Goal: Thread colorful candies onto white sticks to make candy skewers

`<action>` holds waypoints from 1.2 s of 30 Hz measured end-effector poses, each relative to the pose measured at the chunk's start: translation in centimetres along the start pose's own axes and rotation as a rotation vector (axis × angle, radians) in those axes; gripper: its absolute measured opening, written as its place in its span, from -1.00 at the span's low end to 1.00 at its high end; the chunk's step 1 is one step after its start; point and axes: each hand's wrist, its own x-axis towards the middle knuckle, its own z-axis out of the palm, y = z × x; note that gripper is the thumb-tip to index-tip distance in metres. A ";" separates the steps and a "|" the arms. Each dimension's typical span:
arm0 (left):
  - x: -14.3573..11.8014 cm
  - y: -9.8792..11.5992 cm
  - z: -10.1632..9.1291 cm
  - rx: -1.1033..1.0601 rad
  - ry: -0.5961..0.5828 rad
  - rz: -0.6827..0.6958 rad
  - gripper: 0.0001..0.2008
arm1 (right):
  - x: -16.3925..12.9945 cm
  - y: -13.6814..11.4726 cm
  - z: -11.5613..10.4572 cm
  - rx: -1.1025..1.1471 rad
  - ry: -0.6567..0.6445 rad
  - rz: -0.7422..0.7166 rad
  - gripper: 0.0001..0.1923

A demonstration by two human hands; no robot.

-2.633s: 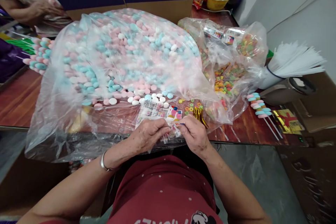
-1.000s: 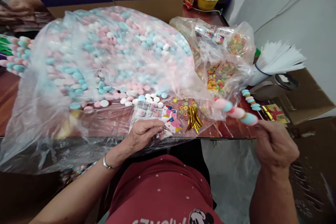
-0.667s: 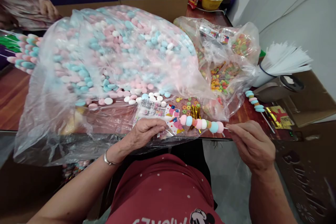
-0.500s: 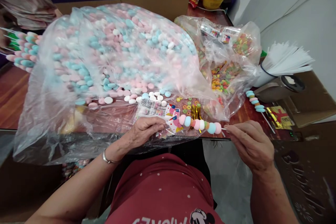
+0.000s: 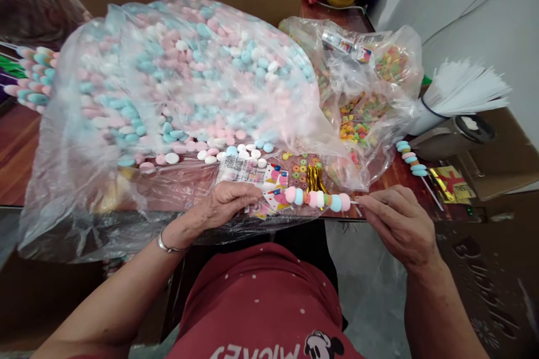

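My right hand [image 5: 398, 224] pinches the bare end of a white stick threaded with pink, blue and white candies and small ring-shaped pieces, a candy skewer [image 5: 320, 200]. It lies level above the table's front edge. My left hand [image 5: 229, 202] is closed with thumb and fingertips on a clear printed wrapper [image 5: 274, 199]. The skewer's far candy is at the wrapper's right end; how far inside it sits, I cannot tell. Just behind are gold twist ties [image 5: 315, 179], loose candy rings [image 5: 300, 169] and a stack of printed wrappers [image 5: 239, 167].
A big clear bag of pastel candies [image 5: 189, 78] covers much of the table. Right of it are a bag of candy rings [image 5: 357, 118], a cup of white sticks [image 5: 467, 90], a lidded mug [image 5: 446, 137] and a finished-looking skewer [image 5: 411, 160]. More skewers [image 5: 36, 78] show at left.
My right hand and the skewer have shifted slightly left, toward my left hand. Both hands keep their hold. The view has moved a little, and the person's sleeve at upper left has shifted.
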 end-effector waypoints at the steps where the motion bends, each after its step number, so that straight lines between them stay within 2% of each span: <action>1: 0.0 0.0 0.0 -0.001 -0.003 0.004 -0.80 | 0.0 0.0 0.0 -0.008 0.002 -0.003 -0.81; 8: 0.1 -0.6 -0.4 0.098 -0.095 0.038 -0.80 | 0.5 -1.0 -0.6 -0.065 -0.005 -0.020 -0.83; 13: 0.3 -0.6 -0.6 0.198 -0.183 0.052 -0.78 | 1.0 -1.1 -0.5 0.012 -0.037 -0.058 -0.85; 17: 0.7 -0.2 -0.8 0.153 -0.257 0.029 -0.77 | 1.2 -1.1 0.3 0.143 -0.044 0.014 -0.86; 21: 1.0 0.0 -1.1 0.111 -0.271 -0.031 -0.78 | 1.1 -1.2 0.9 0.216 -0.032 0.073 -0.85; 27: 1.1 -0.1 -1.4 0.153 -0.262 -0.045 -0.78 | 0.6 -1.0 1.6 0.178 0.011 0.114 -0.88; 31: 1.0 -0.1 -1.2 0.156 -0.235 -0.054 -0.77 | 0.6 -1.0 1.8 0.301 -0.034 0.143 -0.84; 36: 1.0 0.0 -1.1 0.138 -0.243 -0.063 -0.78 | 0.4 -1.2 2.3 0.337 -0.057 0.202 -0.84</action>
